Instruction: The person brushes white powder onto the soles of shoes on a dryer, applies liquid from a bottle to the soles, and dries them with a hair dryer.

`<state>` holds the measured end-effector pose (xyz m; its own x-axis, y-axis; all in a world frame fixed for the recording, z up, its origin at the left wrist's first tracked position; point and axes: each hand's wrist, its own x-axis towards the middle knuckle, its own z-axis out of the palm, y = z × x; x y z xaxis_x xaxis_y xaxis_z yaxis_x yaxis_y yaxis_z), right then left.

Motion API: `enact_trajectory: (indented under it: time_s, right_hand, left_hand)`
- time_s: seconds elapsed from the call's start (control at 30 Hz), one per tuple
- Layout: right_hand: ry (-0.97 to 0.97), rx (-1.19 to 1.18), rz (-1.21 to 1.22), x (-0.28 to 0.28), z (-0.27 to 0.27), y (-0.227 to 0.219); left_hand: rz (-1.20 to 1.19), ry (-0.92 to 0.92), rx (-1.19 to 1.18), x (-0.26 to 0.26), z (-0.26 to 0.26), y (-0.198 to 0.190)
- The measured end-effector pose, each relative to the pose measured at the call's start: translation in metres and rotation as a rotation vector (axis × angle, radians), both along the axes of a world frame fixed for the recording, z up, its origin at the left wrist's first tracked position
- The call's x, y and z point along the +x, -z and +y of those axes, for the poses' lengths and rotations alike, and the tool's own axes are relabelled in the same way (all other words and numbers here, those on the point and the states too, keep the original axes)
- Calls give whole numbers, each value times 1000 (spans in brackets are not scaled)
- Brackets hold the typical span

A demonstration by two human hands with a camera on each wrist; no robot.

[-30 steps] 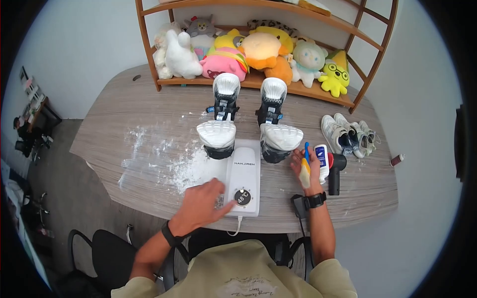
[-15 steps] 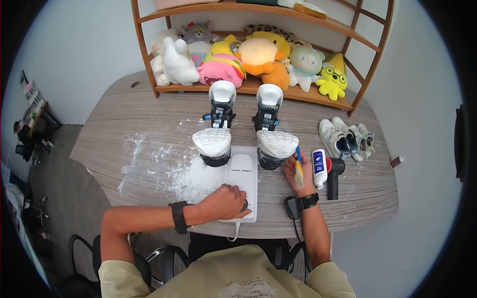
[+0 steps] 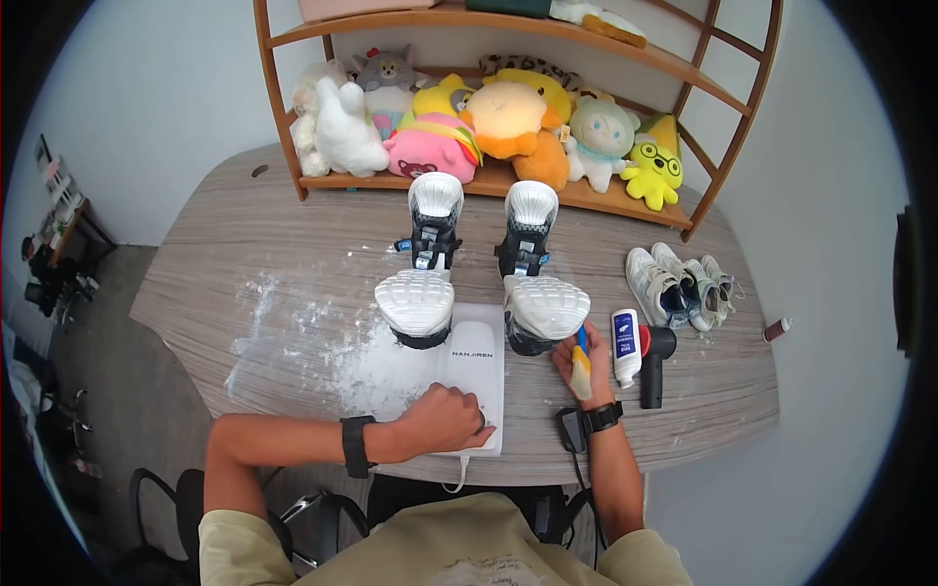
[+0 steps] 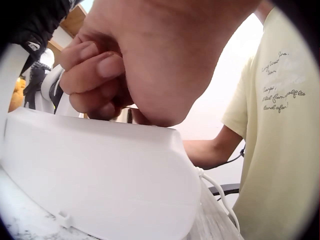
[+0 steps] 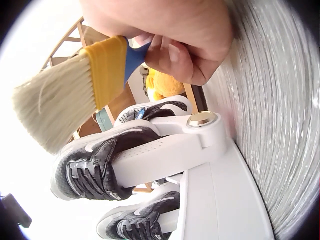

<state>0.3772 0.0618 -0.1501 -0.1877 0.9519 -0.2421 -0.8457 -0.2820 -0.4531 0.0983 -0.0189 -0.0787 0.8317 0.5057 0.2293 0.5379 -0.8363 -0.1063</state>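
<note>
My left hand (image 3: 440,422) bends over the near end of a white shoe dryer (image 3: 473,337) marked NANJIREN. In the left wrist view its curled fingers (image 4: 95,67) and thumb close around the dryer's dial, which is mostly hidden. Black sneakers (image 5: 95,165) hang on the dryer's arms, their white soles (image 3: 414,301) facing up. Low over the table at the dryer's right, my right hand (image 3: 583,366) grips a brush by its blue handle (image 5: 134,62). The brush has a yellow ferrule (image 5: 106,72) and pale bristles (image 5: 55,102), which point away from the fingers.
White powder (image 3: 376,366) is scattered over the table left of the dryer. A white bottle (image 3: 625,347), a black blower (image 3: 653,371) and light shoes (image 3: 664,288) stand at the right. Plush toys (image 3: 508,117) fill a wooden shelf (image 3: 391,183) behind. A cable (image 3: 459,477) leaves the dryer's front.
My left hand has come rightward onto the dial, its fingers curling in and covering the 48°C display. The right hand, still holding the brush, has shifted slightly left. The head view has tilted up.
</note>
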Motion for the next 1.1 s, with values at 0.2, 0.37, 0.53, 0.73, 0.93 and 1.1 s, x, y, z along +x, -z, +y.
enact_trajectory:
  time_s: [0.2,0.37,0.53,0.73,0.93,1.1]
  right_hand:
    - [143,-125,-184,-9,-5,-18]
    - [193,-116,-265,-14,-6,-15]
    - [157,-175,-216,-12,-4,-19]
    - [162,-121,-277,-7,-4,-14]
    - [34,-30,-64,3,-1,0]
    - [5,17,-20,6,2,10]
  left_hand:
    - [-19,-43,-45,0,-5,-6]
    - [-10,146,-22,-4,8,-2]
    - [74,234,-119,-2,19,-5]
    - [133,248,-138,-3,22,-12]
    - [187,241,-178,0,21,-20]
    - [73,181,-150,-4,14,-12]
